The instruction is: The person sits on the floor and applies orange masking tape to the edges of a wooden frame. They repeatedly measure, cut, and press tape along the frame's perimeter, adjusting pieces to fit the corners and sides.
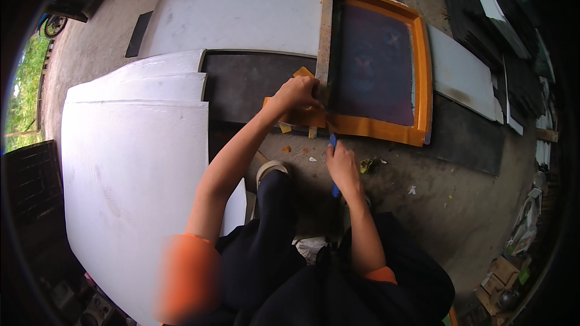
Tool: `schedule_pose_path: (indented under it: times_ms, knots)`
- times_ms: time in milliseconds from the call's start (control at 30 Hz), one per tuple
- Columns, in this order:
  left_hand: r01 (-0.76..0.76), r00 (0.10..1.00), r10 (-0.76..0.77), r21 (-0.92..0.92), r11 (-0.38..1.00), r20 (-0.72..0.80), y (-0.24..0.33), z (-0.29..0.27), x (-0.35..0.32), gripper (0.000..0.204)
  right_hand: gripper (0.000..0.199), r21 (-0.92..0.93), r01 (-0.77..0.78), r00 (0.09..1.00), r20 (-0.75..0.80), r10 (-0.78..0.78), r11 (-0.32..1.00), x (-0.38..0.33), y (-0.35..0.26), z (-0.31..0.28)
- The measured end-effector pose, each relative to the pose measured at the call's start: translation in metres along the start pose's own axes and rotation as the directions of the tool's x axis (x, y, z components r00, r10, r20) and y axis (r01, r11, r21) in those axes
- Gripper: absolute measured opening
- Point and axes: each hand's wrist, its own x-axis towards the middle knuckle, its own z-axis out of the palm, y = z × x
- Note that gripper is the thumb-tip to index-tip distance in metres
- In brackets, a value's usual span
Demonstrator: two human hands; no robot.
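Observation:
In front of me lies a rectangular screen-printing frame (424, 72) with a dark purple-blue mesh (374, 63). Orange-brown tape covers most of its border, while the left bar (324, 36) shows bare, stained wood. At the near left corner, my left hand (296, 93) is closed on a loose flap of the orange-brown tape (305, 118). Just below that corner, my right hand (344, 166) grips a blue utility knife (336, 190), its tip end against or very close to the taped edge.
White corrugated sheets (133, 145) spread over the left side. A white board (241, 18) and a dark panel (260, 84) lie beside the frame. Another white board (462, 75) sits to its right. Scraps (367, 165) dot the concrete floor; stacked dark sheets (477, 24) stand far right.

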Motion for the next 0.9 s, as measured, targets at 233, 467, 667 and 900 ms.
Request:
schedule_pose_path:
  times_ms: [233, 467, 667, 900]
  knots:
    - [0.062, 0.99, -0.053, 0.066, 0.996, -0.131, 0.001, -0.014, -0.046, 0.045, 0.044, 0.016, -0.079, 0.935, -0.346, 0.08, 0.997, 0.056, 0.078, -0.084]
    - [0.118, 0.981, -0.132, -0.103, 0.988, -0.145, -0.023, -0.035, -0.076, 0.049, 0.043, 0.159, -0.106, 0.961, -0.237, 0.142, 0.982, 0.052, 0.077, -0.094]
    - [0.034, 0.916, -0.171, -0.354, 0.934, -0.363, -0.027, -0.071, -0.089, 0.051, 0.034, 0.223, 0.0, 0.985, -0.167, 0.038, 0.975, 0.027, -0.015, -0.113]
    - [-0.006, 0.72, 0.099, 0.136, 0.991, -0.687, -0.055, -0.083, -0.097, 0.033, 0.041, 0.429, 0.163, 0.963, 0.126, -0.237, 0.889, 0.116, -0.078, 0.002]
